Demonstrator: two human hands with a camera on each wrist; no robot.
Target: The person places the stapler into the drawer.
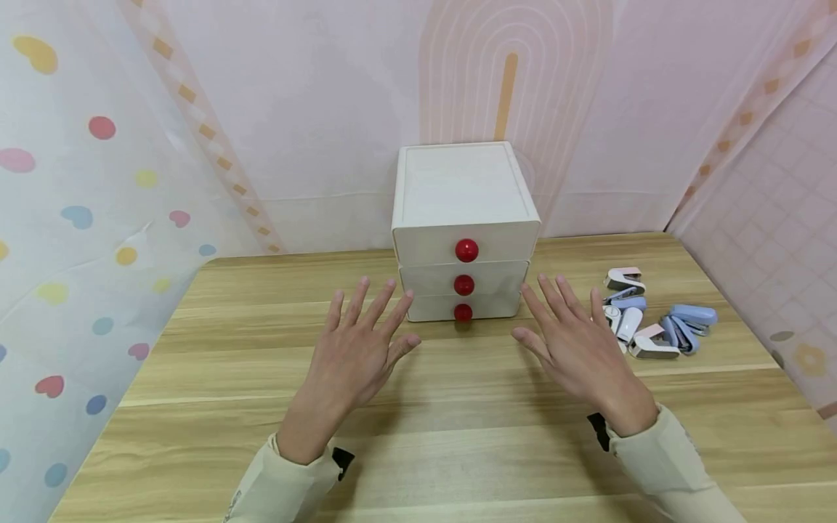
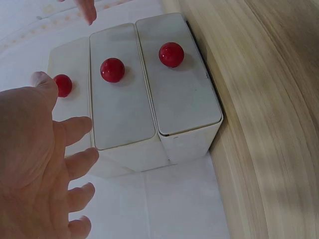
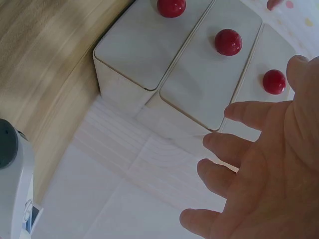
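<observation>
Near the middle of the worktop (image 1: 261, 436), both hands are hovering flat, fingers spread, holding nothing: left hand (image 1: 356, 349) and right hand (image 1: 578, 345) flanking the drawer box (image 1: 461, 218), staplers (image 1: 647, 319) lying right.

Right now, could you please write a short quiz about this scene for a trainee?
1. True or false: the left hand holds a red knob.
2. How many drawers does the white drawer box have?
3. The staplers lie nearest to which hand? A) left hand B) right hand

Key:
1. False; both hands are spread open above the wooden table, with no grip on anything.
2. Three, each with one red knob.
3. B.
</observation>
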